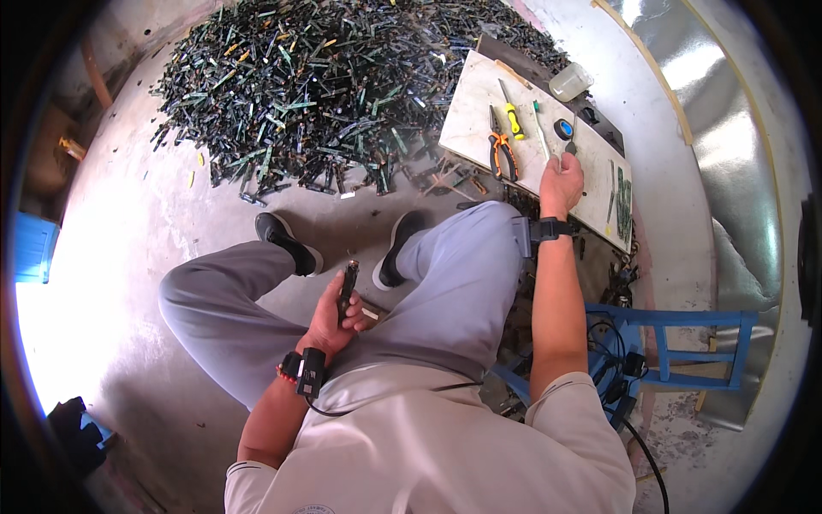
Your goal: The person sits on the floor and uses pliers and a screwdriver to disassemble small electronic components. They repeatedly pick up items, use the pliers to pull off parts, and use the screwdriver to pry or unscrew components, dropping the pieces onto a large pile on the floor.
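Observation:
My left hand is above my lap, its fingers wrapped round a slim black stick-shaped part with a copper-coloured tip. Over the pale board on the right, my right hand has its fingers drawn together. A small dark piece shows at its fingertips; whether it is gripped I cannot tell. Just left of that hand lies a toothbrush with a white handle and green bristles. Close by are a round black item with a blue face, orange-and-black long-nose pliers and a yellow-handled screwdriver.
A big heap of dark stick-like parts covers the floor ahead. The pale board carries a clear plastic cup at its far edge and several green strips at its right. A blue stool frame with cables stands right.

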Motion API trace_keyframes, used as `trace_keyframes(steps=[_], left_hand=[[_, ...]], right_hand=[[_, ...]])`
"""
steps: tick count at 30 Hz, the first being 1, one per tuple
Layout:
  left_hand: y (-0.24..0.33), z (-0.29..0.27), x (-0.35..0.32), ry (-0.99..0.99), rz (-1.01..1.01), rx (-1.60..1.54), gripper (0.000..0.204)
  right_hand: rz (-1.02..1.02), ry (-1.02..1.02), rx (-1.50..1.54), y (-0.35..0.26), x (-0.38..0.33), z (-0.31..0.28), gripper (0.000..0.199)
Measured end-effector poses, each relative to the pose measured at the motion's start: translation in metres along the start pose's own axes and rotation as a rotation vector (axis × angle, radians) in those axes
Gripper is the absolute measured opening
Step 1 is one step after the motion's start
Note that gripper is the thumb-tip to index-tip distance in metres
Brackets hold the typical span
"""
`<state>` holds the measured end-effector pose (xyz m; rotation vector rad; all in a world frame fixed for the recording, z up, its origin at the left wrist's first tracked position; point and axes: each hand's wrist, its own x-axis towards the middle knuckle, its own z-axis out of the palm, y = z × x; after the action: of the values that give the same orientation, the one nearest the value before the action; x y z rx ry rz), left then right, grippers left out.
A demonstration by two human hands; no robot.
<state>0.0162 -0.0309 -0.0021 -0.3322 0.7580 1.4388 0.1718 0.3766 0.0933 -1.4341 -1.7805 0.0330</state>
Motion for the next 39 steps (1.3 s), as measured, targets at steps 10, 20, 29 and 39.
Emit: trace_keyframes(steps=[10,20,29,39], left_hand=[[-0.001,-0.002,0.001,0.033,-0.016,0.032,0.057],[-0.001,-0.007,-0.002,0.046,0.013,0.006,0.055],[-0.003,-0.007,-0.001,0.032,-0.003,-0.025,0.053],[-0.003,-0.004,0.003,0.013,-0.012,-0.025,0.054]], right_hand=[[-0.098,-0.404,0.187,-0.007,0.039,0.035,0.031],[-0.123,-0.599,-0.096,-0.027,0.048,0.067,0.034],[0.167,-0.757,0.789,-0.067,-0.022,-0.042,0.025],[-0.029,-1.045,0.675,-0.08,-0.173,-0.105,0.013]])
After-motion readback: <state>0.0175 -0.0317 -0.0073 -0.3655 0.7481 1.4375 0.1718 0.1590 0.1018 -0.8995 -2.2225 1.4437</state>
